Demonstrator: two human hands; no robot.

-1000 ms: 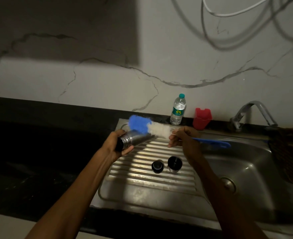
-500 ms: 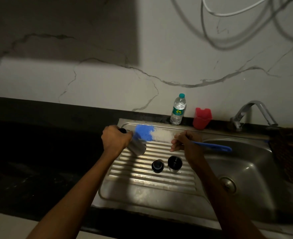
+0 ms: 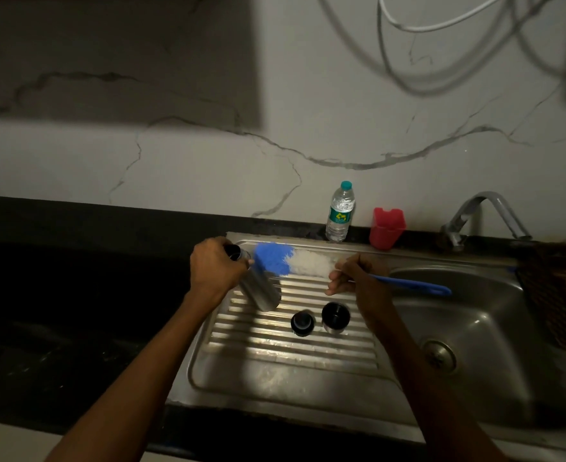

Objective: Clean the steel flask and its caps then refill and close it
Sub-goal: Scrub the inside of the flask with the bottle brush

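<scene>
A dim kitchen is seen, with a veined marble wall above a dark table [image 3: 75,295] into which a steel sink [image 3: 475,345] with a ribbed draining board [image 3: 275,348] is set. A tap [image 3: 485,211] stands at the back right, and a plastic water bottle [image 3: 340,211] and a red cup [image 3: 387,228] are placed against the wall.

The steel flask [image 3: 261,290] is held tilted above the draining board, near its far left corner, its open mouth turned up and away. It is gripped near the neck by the left hand [image 3: 213,268], whose fingers are curled round it. The flask is judged rigid and fairly light while empty; its polished wall is likely slippery when wet, so a grip around the body close to the neck is favoured.

A bottle brush [image 3: 291,261], blue and white in its bristles, is pinched at the stem by the right hand [image 3: 351,278], the blue handle trailing toward the basin. The soft bristle tip lies at the flask's mouth; whether it has entered cannot be told in the poor light.

Two dark caps, a smaller cap [image 3: 302,323] and a larger cap [image 3: 334,316], rest just beside each other on the board. They are judged light and easily tipped, best taken by the rim.
</scene>
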